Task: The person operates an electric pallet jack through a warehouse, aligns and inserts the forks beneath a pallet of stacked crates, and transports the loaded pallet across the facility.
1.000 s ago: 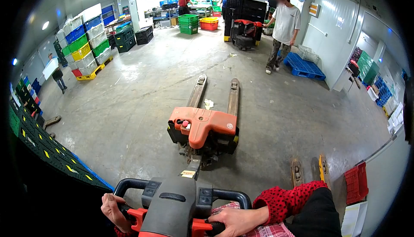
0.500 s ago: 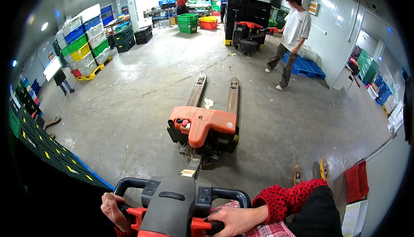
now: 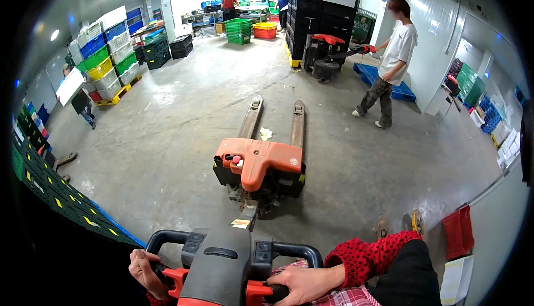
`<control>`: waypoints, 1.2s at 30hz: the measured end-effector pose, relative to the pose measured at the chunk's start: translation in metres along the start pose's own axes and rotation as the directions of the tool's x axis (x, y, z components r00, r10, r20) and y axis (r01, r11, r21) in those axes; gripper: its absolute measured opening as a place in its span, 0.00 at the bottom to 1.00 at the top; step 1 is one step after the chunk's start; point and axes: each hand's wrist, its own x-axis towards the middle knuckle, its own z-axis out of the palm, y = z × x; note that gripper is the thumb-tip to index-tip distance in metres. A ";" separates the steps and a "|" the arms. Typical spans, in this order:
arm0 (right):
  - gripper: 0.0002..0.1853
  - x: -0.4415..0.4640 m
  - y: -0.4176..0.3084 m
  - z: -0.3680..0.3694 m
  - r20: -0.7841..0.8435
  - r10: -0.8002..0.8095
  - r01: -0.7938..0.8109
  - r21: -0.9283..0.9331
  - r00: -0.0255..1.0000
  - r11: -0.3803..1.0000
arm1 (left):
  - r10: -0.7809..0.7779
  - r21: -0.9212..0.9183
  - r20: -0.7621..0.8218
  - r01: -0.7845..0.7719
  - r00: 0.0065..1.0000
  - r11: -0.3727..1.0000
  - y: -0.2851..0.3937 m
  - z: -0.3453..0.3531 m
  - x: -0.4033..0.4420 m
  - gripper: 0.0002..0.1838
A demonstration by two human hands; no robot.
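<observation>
An orange and black electric pallet jack (image 3: 258,164) stands in front of me, its two bare forks pointing away over the concrete floor. Its grey and black control handle (image 3: 219,261) fills the lower middle of the view. My left hand (image 3: 146,275) is wrapped round the black grip on the handle's left side, by a red lever. On the other side, my right hand (image 3: 297,285) closes over the right grip, next to another red lever. A scrap of pale litter (image 3: 266,134) lies between the forks.
At right a person (image 3: 397,50) holds the handle of another pallet jack (image 3: 327,55) under stacked black crates (image 3: 303,22). A person (image 3: 80,97) at far left carries a white box. Piled crates (image 3: 103,61) stand left; dark crates (image 3: 67,189) are close at lower left.
The person at right has stepped right and nearer, and their pallet jack with black crates has shifted. The person at left has come slightly nearer. My hands stay on the handle.
</observation>
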 end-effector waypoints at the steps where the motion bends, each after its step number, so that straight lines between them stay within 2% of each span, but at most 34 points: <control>1: 0.29 0.000 -0.001 0.000 -0.001 0.000 0.000 -0.001 1.000 1.000 | 0.000 0.001 0.000 0.000 1.000 1.000 0.001 0.001 0.002 0.25; 10: 0.29 0.004 0.000 0.002 -0.012 -0.003 0.003 -0.019 1.000 1.000 | -0.006 -0.016 -0.005 0.006 1.000 1.000 -0.007 0.000 0.005 0.26; 19: 0.28 0.021 -0.008 0.010 0.017 0.068 -0.068 -0.006 0.998 0.998 | -0.017 -0.044 -0.014 0.017 1.000 0.999 -0.019 -0.004 0.022 0.27; 23: 0.29 0.032 -0.009 0.021 -0.056 0.037 -0.038 -0.007 0.998 0.999 | -0.031 -0.063 -0.018 0.030 0.999 0.998 -0.026 -0.006 0.035 0.28; 25: 0.29 0.038 -0.006 0.027 -0.076 0.039 -0.039 0.002 0.996 0.999 | -0.063 -0.130 -0.026 0.059 0.998 0.990 -0.058 -0.010 0.040 0.28; 26: 0.31 0.043 0.000 0.030 -0.074 0.051 -0.055 -0.060 0.996 0.997 | -0.093 -0.197 -0.035 0.084 0.995 0.977 -0.061 -0.011 0.044 0.28; 27: 0.33 0.050 0.005 0.032 -0.072 0.062 -0.071 -0.123 0.995 0.990 | -0.059 -0.189 0.007 0.059 0.998 0.980 -0.059 -0.013 0.049 0.28; 28: 0.33 0.056 0.009 0.034 -0.072 0.065 -0.073 -0.120 0.995 0.990 | -0.062 -0.188 0.010 0.062 0.998 0.980 -0.061 -0.013 0.056 0.28; 30: 0.29 0.073 0.013 0.038 0.068 0.131 -0.134 0.040 0.989 0.990 | -0.004 -0.196 0.030 0.010 1.000 0.981 -0.073 -0.015 0.070 0.28; 31: 0.31 0.078 0.008 0.040 0.064 0.095 -0.104 0.156 0.993 0.982 | -0.035 -0.184 0.075 0.049 0.997 0.982 -0.079 -0.021 0.076 0.29; 34: 0.31 0.098 0.011 0.052 -0.009 0.026 -0.024 0.169 1.000 0.985 | -0.031 -0.252 0.105 0.057 0.994 0.966 -0.097 -0.023 0.096 0.30; 35: 0.32 0.103 -0.002 0.050 -0.011 0.121 -0.120 0.064 0.993 0.991 | -0.021 -0.263 0.095 0.046 0.995 0.964 -0.101 -0.022 0.102 0.30; 36: 0.32 0.109 -0.003 0.054 -0.010 0.121 -0.120 0.065 0.993 0.991 | -0.022 -0.262 0.096 0.046 0.995 0.964 -0.107 -0.023 0.107 0.30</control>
